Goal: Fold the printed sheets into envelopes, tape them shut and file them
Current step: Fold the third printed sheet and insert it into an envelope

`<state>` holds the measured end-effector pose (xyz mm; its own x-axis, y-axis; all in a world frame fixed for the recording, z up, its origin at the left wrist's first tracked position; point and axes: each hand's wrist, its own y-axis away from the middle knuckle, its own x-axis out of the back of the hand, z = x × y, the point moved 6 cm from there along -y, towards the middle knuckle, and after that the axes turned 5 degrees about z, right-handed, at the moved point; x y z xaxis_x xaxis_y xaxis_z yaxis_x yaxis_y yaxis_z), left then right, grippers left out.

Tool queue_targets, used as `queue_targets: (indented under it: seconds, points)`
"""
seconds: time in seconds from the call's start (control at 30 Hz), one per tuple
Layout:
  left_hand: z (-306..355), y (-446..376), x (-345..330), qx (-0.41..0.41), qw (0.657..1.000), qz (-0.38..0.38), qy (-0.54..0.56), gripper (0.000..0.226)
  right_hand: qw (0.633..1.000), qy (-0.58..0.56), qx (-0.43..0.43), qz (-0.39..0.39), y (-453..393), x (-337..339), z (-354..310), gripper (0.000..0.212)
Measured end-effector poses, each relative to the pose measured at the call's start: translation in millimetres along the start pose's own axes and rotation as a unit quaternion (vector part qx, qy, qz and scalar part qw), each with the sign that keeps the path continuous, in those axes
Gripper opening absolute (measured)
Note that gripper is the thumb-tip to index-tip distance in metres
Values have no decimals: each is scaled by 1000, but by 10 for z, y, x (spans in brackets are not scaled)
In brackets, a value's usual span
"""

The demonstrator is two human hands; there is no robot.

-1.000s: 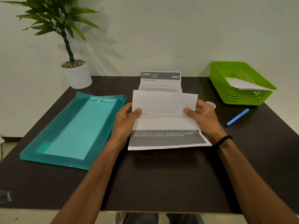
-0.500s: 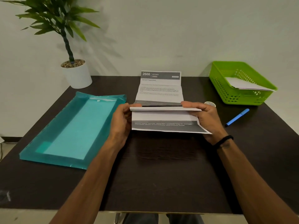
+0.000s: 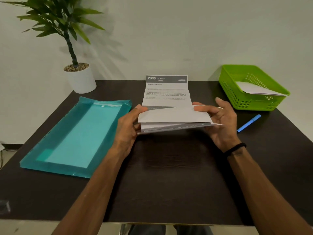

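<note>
Both hands have a grip on the printed sheet (image 3: 169, 114) right now. The left hand (image 3: 128, 126) pinches its left edge, thumb on top of the folded-over white flap and fingers tucked under. The right hand (image 3: 218, 121) holds the right edge the same way, thumb on top, though its other fingers look fairly spread and loose behind the paper. So both are clamped on the paper, held just above the dark worktop (image 3: 169, 184).

The near part of the sheet is folded up over itself, blank side showing, with a grey printed band peeking out underneath. The far part runs away from the hands and tilts up, showing a header that reads "2666 KITCHEN".

Left of the left hand, a teal plastic folder (image 3: 76, 136) lies flat on the worktop. Beyond it stands a potted plant (image 3: 76, 68) in a white pot. Off to the right of the right hand there's a green basket (image 3: 237, 92) with white folded paper (image 3: 254, 89) inside, and a blue pen (image 3: 249, 123) lies just in front of the basket. A black band (image 3: 235, 148) sits on the right wrist.
</note>
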<state>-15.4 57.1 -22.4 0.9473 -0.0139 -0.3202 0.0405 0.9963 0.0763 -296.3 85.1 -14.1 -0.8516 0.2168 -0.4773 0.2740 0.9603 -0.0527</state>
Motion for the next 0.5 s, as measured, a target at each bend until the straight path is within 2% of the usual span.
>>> queue_targets:
  seconds: [0.07, 0.1, 0.2, 0.33, 0.5]
  points:
    - [9, 9, -28, -6, 1000, -11, 2, 33, 992, 112, 51, 2, 27, -27, -56, 33]
    - [3, -2, -28, -9, 1000, -16, 3, 38, 983, 167, 71, -3, 38, -29, -54, 31]
    - [3, -5, -16, -21, 1000, -23, -2, 58, 974, 216, 49, -37, 82, -63, 30, 56]
    - [-21, -60, 38, -45, 999, -14, -26, 60, 972, 221, 10, -74, 125, -124, 60, 82]
    - [-67, -113, 74, -54, 997, -10, -53, 73, 972, 215, -9, -93, 170, -161, 57, 94]
